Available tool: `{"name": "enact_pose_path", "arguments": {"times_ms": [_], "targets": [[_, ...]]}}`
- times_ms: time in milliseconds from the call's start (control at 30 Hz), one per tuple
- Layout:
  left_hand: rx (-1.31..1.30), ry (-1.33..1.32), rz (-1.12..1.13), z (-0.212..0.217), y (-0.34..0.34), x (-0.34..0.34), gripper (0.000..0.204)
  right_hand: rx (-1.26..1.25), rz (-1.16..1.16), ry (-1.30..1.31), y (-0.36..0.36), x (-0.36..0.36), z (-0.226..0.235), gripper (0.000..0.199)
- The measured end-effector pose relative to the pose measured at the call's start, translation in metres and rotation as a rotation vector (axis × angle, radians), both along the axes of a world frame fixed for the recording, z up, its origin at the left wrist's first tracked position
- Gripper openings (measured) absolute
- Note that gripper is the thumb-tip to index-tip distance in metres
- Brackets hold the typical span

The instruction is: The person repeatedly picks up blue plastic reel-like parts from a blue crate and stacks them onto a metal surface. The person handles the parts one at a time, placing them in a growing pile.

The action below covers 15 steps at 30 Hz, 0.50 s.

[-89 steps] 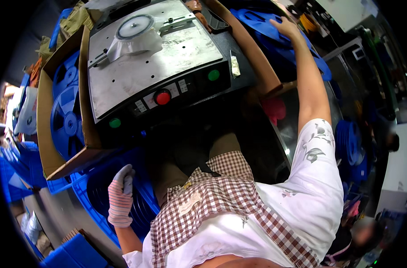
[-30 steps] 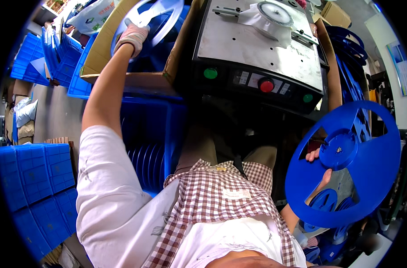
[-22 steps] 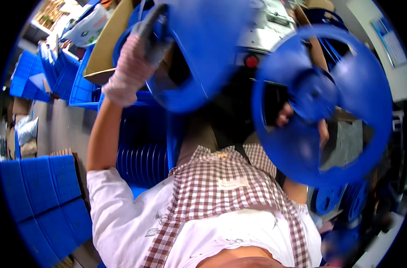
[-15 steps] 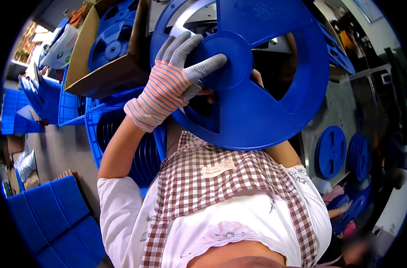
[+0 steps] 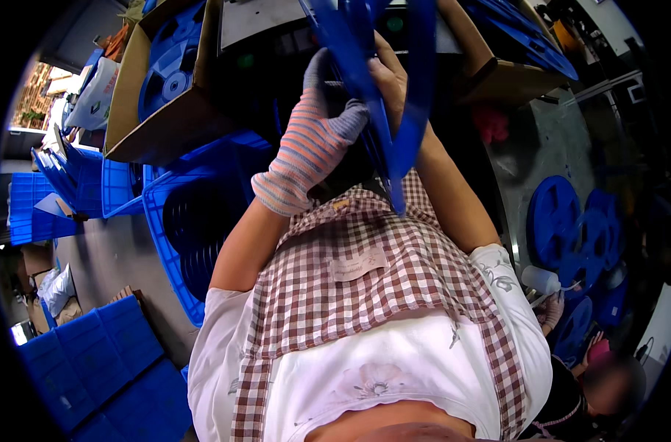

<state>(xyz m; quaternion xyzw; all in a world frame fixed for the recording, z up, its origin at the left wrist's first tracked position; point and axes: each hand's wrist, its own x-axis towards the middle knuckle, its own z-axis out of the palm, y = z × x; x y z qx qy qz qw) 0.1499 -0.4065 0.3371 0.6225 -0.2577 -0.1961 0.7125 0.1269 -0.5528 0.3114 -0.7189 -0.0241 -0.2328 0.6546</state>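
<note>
A blue reel, turned nearly edge-on at upper centre, stood between the left grip and the right grip, blocking a straight crossing. The machine bounded the top; cardboard boxes walled off upper left and upper right. Dark room, its depth unclear, opened between the left box and the glove, with a blue crate's rim below. At right, bare worktop left a passage above the lying reels, while a bottle and a co-worker's hand obstructed lower right.
</note>
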Motion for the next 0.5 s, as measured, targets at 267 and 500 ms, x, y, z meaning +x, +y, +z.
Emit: {"name": "enact_pose_path", "arguments": {"times_ms": [267, 500], "targets": [[-0.368, 0.165, 0.166, 0.005, 0.006, 0.0, 0.065, -0.262, -0.055, 0.076, -0.032, 0.019, -0.045, 0.061], [-0.426, 0.218, 0.193, -0.008, 0.016, -0.001, 0.068, -0.1, 0.179, 0.188, 0.016, -0.014, 0.052, 0.061]]}}
